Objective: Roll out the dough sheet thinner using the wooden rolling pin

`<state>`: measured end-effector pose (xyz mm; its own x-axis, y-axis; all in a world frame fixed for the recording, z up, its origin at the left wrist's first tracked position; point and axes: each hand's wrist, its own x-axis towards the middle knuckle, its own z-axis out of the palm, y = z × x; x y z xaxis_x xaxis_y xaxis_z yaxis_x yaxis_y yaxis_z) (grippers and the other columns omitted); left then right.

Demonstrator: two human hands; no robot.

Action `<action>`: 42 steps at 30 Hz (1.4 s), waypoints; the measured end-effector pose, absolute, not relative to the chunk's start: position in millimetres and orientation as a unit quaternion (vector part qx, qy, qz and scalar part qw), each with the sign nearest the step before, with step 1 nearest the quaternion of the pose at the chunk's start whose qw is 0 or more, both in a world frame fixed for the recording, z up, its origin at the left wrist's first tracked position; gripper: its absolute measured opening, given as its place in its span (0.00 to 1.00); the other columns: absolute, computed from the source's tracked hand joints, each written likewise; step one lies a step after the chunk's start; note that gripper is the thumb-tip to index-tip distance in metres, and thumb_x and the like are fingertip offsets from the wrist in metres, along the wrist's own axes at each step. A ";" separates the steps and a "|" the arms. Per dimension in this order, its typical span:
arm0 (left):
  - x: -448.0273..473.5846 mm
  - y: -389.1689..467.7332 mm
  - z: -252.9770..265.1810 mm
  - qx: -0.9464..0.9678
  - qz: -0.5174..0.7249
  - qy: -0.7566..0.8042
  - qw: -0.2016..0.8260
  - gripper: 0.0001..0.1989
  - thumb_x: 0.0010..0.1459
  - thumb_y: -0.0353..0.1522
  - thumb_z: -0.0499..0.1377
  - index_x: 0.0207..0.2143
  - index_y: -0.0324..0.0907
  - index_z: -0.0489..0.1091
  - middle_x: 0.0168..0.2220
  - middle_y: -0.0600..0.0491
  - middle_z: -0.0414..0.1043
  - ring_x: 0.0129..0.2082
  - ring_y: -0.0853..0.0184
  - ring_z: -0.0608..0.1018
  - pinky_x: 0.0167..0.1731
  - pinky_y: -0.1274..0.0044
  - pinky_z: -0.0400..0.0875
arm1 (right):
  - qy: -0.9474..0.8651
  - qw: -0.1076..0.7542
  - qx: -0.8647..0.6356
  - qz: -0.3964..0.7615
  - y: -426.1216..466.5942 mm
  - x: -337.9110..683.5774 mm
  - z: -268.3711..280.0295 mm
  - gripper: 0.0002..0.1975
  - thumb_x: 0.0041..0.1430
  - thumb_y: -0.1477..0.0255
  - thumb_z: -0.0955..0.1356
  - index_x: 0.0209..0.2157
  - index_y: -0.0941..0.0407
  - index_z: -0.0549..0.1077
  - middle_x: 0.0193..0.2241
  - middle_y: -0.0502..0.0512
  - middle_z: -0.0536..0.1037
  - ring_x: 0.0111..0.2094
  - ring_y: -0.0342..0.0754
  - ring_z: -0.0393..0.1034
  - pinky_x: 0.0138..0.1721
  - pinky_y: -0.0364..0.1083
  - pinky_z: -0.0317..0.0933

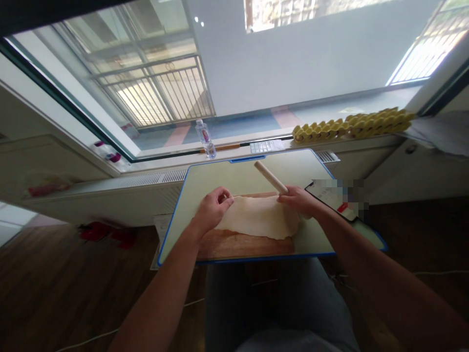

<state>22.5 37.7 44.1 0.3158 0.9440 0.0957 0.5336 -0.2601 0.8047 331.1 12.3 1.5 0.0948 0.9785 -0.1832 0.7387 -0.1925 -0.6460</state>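
A wide, thin sheet of dough (pixel 256 217) with an uneven edge lies over a wooden board (pixel 245 244), its right end reaching past the board. My left hand (pixel 213 208) is closed in a pinch at the dough's upper left edge. A pale rolling pin (pixel 271 177) points up and to the left from my right hand (pixel 298 199), which is closed around its lower end. The right fingers are also at the dough's upper right edge; whether they grip it too I cannot tell.
The board rests on a small pale table (pixel 216 176) with a blue rim. A dark-edged flat item (pixel 330 195), partly blurred out, lies at its right. On the windowsill stand a clear bottle (pixel 205 139) and yellow egg trays (pixel 351 126). My legs are beneath the table's near edge.
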 end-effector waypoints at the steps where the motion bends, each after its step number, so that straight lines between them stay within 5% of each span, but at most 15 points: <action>1: 22.7 38.0 43.6 0.734 0.301 0.501 0.347 0.11 0.59 0.41 0.63 0.33 0.43 0.71 0.24 0.60 0.63 0.26 0.70 0.66 0.27 0.76 0.59 | -0.600 0.204 -0.709 0.309 11.5 331.4 1.8 0.06 0.60 0.68 0.69 0.32 0.56 0.73 0.27 0.50 0.74 0.28 0.44 0.65 0.27 0.43 0.52; 12: 23.6 33.8 49.4 0.717 0.332 0.481 0.380 0.11 0.59 0.41 0.64 0.33 0.43 0.70 0.23 0.61 0.58 0.25 0.70 0.62 0.26 0.77 0.57 | -0.608 0.280 -0.636 0.385 8.9 344.4 -10.7 0.08 0.50 0.69 0.71 0.27 0.54 0.68 0.24 0.46 0.67 0.25 0.42 0.59 0.25 0.42 0.50; 18: -3.1 24.4 43.7 0.685 0.331 0.513 0.396 0.13 0.57 0.43 0.65 0.33 0.43 0.71 0.26 0.59 0.65 0.27 0.70 0.67 0.29 0.77 0.60 | -0.623 0.273 -0.607 0.411 9.7 335.7 -1.4 0.09 0.52 0.69 0.71 0.28 0.53 0.66 0.23 0.45 0.66 0.24 0.42 0.58 0.25 0.42 0.51; 26: -53.1 15.3 12.3 0.661 0.299 0.569 0.387 0.14 0.53 0.44 0.65 0.33 0.43 0.72 0.30 0.56 0.73 0.31 0.66 0.74 0.33 0.76 0.67 | -0.719 0.171 -0.623 0.256 36.0 285.4 27.4 0.06 0.57 0.75 0.70 0.31 0.54 0.68 0.30 0.50 0.76 0.31 0.45 0.68 0.31 0.42 0.54; 34: -73.6 2.6 0.1 0.669 0.261 0.604 0.347 0.17 0.55 0.42 0.62 0.44 0.44 0.76 0.40 0.52 0.81 0.41 0.59 0.81 0.46 0.70 0.74 | -0.736 0.122 -0.639 0.185 35.2 277.1 25.1 0.02 0.60 0.74 0.69 0.35 0.54 0.71 0.36 0.55 0.81 0.35 0.47 0.71 0.33 0.42 0.54; 42: -78.4 -6.2 -0.4 0.672 0.245 0.617 0.328 0.20 0.53 0.36 0.60 0.48 0.46 0.78 0.52 0.51 0.82 0.52 0.56 0.81 0.58 0.67 0.71 | -0.722 0.124 -0.651 0.198 22.5 285.9 25.7 0.02 0.58 0.74 0.69 0.34 0.54 0.72 0.35 0.54 0.81 0.34 0.48 0.70 0.32 0.43 0.53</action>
<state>-78.4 -6.2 -0.4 0.1188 0.9901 -0.0754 0.6680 -0.0235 0.7438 285.9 22.5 25.7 -0.1226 0.9894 -0.0785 0.8906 0.0747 -0.4485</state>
